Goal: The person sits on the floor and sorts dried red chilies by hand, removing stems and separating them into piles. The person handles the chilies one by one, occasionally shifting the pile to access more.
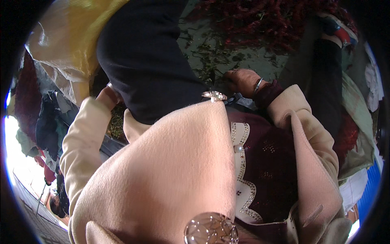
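My right hand, with a metal bracelet at the wrist, is low over the grey ground sheet. Its fingers are curled and point left; whether they grip anything is hidden. Scattered green leaves and stems lie just beyond it. Past my bent knee in black trousers, my left hand is partly seen, its fingers out of sight behind the leg. Below that hand is a patch of green plant bits. A heap of dark red chili peppers lies ahead of me.
A yellow and whitish plastic sack stands on the left. At the right, my stretched leg ends in a multicoloured shoe, near a pale green sack with red contents. A person shows at the lower left.
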`<state>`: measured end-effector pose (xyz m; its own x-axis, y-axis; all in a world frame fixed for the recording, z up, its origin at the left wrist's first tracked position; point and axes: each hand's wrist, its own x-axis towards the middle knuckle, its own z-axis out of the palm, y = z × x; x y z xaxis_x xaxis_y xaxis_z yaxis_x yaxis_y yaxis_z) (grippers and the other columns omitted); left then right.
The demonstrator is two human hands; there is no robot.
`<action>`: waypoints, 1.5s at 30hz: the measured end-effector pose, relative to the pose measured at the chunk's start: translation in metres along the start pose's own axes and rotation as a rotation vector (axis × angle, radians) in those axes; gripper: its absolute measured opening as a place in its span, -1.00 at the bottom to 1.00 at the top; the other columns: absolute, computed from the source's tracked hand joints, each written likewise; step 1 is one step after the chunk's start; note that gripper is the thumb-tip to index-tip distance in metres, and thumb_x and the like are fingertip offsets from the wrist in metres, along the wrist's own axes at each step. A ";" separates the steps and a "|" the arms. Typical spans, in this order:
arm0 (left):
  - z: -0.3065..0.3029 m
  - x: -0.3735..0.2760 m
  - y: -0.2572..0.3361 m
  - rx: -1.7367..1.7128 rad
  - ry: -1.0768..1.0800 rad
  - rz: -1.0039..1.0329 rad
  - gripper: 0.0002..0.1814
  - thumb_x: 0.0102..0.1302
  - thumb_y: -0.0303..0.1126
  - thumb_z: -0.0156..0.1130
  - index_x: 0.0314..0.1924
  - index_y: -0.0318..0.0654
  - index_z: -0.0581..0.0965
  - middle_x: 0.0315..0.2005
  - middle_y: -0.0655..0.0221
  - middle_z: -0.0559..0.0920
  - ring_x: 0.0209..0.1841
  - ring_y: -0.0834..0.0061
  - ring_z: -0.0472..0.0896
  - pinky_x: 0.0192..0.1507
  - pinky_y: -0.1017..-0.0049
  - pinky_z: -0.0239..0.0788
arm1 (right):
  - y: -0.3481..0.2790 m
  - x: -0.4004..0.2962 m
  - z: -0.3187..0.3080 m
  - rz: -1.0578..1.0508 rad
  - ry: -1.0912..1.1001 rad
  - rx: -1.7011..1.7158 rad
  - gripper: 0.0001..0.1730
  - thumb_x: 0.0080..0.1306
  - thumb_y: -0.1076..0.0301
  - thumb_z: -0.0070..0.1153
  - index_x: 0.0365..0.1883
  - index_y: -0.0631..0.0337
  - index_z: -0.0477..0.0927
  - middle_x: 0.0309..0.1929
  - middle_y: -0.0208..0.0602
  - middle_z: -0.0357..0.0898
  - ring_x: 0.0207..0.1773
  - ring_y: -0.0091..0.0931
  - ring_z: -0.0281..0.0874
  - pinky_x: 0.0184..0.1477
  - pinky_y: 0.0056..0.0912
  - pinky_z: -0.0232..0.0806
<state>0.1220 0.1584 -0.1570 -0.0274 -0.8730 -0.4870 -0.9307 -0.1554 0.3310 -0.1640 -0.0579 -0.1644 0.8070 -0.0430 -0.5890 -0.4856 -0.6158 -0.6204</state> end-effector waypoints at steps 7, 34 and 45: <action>-0.062 -0.017 0.002 0.371 -0.119 -0.153 -0.66 0.00 -0.15 -0.05 -0.23 -0.10 0.44 -0.18 0.22 0.43 -0.11 0.20 0.34 -0.08 0.40 0.13 | 0.000 0.000 0.002 -0.013 0.017 0.012 -0.74 0.03 0.26 -0.15 -0.36 0.20 0.43 -0.43 -0.10 0.44 -0.31 -0.23 0.38 -0.26 -0.25 0.22; 0.005 -0.017 0.014 0.367 -0.183 -0.250 -0.68 -0.07 -0.21 0.00 -0.26 -0.11 0.47 -0.18 0.27 0.42 -0.05 0.30 0.29 -0.05 0.37 0.09 | 0.046 -0.033 0.036 -0.071 0.194 -0.042 -0.67 -0.18 0.25 0.05 -0.38 0.11 0.44 -0.41 -0.08 0.43 -0.31 -0.20 0.38 -0.32 -0.22 0.25; -0.021 -0.128 0.067 0.317 -0.019 -0.615 -0.53 -0.09 -0.24 0.04 -0.07 0.03 0.34 -0.02 0.33 0.23 0.03 0.34 0.16 -0.10 0.25 0.08 | 0.029 -0.035 0.022 0.032 0.123 -0.194 -0.60 -0.08 0.06 -0.09 -0.43 0.22 0.49 -0.43 0.02 0.43 -0.30 -0.17 0.39 -0.29 -0.21 0.24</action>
<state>0.0708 0.2498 -0.0553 0.5360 -0.6606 -0.5256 -0.8407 -0.4744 -0.2611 -0.2132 -0.0571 -0.1730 0.8329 -0.1528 -0.5319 -0.4473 -0.7518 -0.4844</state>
